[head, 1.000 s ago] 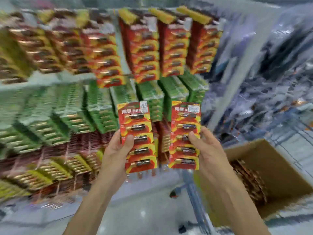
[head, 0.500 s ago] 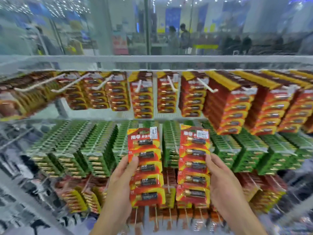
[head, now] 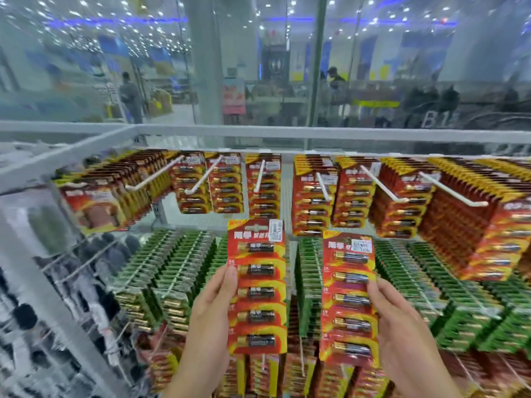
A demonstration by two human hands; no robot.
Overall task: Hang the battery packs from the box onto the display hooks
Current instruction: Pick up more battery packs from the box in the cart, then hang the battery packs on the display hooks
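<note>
Our left hand [head: 212, 308] holds a red battery pack [head: 257, 285] by its left edge. Its fingers [head: 229, 278] pinch the card, with the thumb on the front. Our right hand [head: 402, 320] pinches a second red battery pack [head: 347, 300] by its right edge in the same way. Both packs stand up straight, side by side but not touching, in front of the green packs [head: 178, 271]. Above them, more red packs [head: 313, 196] hang on white hooks [head: 260, 175]. Behind the rack is a glass wall [head: 258, 67].
</note>
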